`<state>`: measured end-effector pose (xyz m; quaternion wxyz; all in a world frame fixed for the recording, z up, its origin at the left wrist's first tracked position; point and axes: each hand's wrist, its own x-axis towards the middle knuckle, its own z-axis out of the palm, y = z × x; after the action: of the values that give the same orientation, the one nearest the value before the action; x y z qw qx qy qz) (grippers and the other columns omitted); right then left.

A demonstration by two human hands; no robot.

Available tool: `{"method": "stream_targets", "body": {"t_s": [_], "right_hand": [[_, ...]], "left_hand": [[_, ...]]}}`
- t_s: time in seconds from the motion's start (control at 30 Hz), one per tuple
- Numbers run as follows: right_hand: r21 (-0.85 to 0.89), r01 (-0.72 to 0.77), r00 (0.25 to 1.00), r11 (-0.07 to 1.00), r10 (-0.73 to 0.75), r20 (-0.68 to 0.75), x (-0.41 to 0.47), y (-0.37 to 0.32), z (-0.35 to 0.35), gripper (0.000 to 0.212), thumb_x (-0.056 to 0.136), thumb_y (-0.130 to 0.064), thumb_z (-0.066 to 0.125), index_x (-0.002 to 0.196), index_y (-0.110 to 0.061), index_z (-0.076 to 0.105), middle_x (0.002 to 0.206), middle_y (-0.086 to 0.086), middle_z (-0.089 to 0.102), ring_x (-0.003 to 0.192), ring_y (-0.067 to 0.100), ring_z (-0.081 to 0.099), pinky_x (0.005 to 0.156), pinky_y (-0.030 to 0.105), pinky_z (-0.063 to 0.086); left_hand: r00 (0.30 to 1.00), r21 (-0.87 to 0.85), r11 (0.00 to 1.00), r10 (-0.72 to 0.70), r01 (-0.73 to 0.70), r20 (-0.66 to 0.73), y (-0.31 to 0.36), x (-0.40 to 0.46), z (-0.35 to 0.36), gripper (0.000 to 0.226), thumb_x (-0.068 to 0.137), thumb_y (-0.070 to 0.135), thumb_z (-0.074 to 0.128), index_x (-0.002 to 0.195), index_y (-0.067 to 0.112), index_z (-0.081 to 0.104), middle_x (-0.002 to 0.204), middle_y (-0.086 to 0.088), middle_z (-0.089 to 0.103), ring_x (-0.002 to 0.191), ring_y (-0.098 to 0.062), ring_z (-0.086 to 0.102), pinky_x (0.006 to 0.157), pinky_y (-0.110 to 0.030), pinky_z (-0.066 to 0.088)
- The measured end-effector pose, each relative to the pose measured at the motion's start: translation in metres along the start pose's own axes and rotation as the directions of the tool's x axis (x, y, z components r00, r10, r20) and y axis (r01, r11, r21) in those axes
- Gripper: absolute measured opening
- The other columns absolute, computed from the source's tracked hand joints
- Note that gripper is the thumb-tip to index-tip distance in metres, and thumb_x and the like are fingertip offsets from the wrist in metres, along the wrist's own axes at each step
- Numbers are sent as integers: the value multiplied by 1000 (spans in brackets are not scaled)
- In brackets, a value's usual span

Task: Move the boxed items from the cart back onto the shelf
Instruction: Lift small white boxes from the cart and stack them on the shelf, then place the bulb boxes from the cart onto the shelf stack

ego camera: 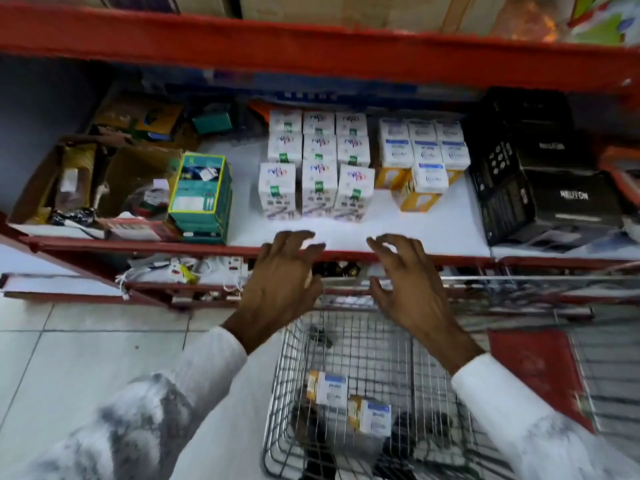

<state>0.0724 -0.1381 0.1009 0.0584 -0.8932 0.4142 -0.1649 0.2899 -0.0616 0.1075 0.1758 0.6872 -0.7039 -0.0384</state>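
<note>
Nearest the camera, two white sleeves reach forward over a wire shopping cart (346, 344). On the cart's mesh floor lie two small white-and-yellow boxes (329, 388), one just beside the other, both tipped on their sides. A red panel (533, 372) sits to the right of the basket.

Above the cart's far rim, the left hand (282, 282) and the right hand (405, 289) hover with fingers spread and curled, both empty and holding nothing, palms down, well apart from each other. Their fingertips reach over the red front edge of the shelf (415, 223), whose white surface lies bare just beyond them.

Further in, a block of white boxes with green labels (317, 164) stands upright in three rows of three. Just to its right stands a smaller group of white-and-yellow boxes with blue labels (424, 157), matching those in the cart; its front row holds only one box. At the left stands a teal carton (204, 192) beside loose cardboard clutter, and at the right black cartons (540, 181) are stacked. A red beam (311, 46) crosses overhead.
</note>
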Motion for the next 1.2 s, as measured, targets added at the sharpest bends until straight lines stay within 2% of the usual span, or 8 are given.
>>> {"method": "stream_targets", "body": {"t_s": [0.13, 0.3, 0.43, 0.57, 0.67, 0.8, 0.97, 1.2], "right_hand": [[-8, -141, 975, 990, 140, 172, -102, 0, 38, 58, 84, -28, 61, 140, -18, 49, 138, 6, 50, 126, 27, 46, 99, 39, 47], [-51, -240, 787, 969, 226, 574, -189, 15, 95, 79, 81, -45, 59, 150, -17, 34, 148, 7, 40, 133, 31, 39, 101, 41, 44], [-40, -257, 603, 965, 193, 774, -228, 22, 129, 95, 70, -53, 67, 150, -18, 31, 152, 6, 33, 138, 33, 33, 103, 43, 43], [-43, -240, 505, 970, 163, 848, -241, 24, 144, 93, 68, -42, 78, 147, -19, 35, 152, 6, 33, 141, 33, 30, 107, 43, 38], [1, -252, 532, 968, 138, 835, -241, 26, 154, 69, 69, -31, 78, 131, -19, 50, 134, 6, 49, 125, 28, 48, 96, 37, 48], [85, -307, 577, 948, 114, 809, -246, 29, 143, 60, 68, -32, 76, 123, -18, 55, 124, 5, 57, 116, 25, 52, 88, 34, 48], [163, -319, 688, 934, 110, 718, -221, 44, 75, 70, 65, -40, 77, 127, -19, 53, 129, 2, 52, 118, 24, 51, 89, 36, 49], [203, -311, 814, 928, 150, 561, -148, 80, -46, 74, 54, -51, 76, 123, -30, 56, 122, -9, 53, 114, 14, 54, 88, 25, 44]], "left_hand": [[968, -48, 998, 49, -38, 247, 36, -77, 62, 51, 81, 31, 61, 130, 18, 54, 139, -10, 54, 129, -33, 46, 104, -52, 45], [751, 16, 999, 18, -39, 660, 61, -125, 135, 68, 84, 32, 60, 145, 19, 34, 155, -10, 31, 140, -36, 29, 110, -49, 32], [626, 86, 995, -31, -58, 779, 67, -148, 175, 82, 82, 37, 66, 149, 17, 24, 155, -14, 29, 141, -40, 26, 113, -54, 28], [577, 124, 992, -113, 21, 809, 76, -157, 194, 87, 85, 31, 68, 153, 16, 16, 157, -14, 28, 144, -39, 24, 117, -55, 24], [607, 174, 984, -154, 26, 780, 79, -157, 199, 84, 85, 24, 69, 151, 13, 18, 150, -14, 40, 137, -37, 36, 112, -51, 33], [641, 176, 983, -173, 60, 747, 88, -157, 185, 74, 82, 32, 68, 143, 15, 30, 137, -10, 51, 127, -33, 45, 105, -49, 38], [772, 74, 990, -143, 124, 619, 102, -135, 129, 72, 74, 34, 69, 137, 21, 34, 123, -6, 60, 117, -29, 50, 98, -45, 43], [944, 60, 997, 27, -49, 330, 138, -65, 31, 70, 67, 45, 63, 131, 22, 47, 122, 0, 61, 113, -25, 55, 93, -43, 48]]}}
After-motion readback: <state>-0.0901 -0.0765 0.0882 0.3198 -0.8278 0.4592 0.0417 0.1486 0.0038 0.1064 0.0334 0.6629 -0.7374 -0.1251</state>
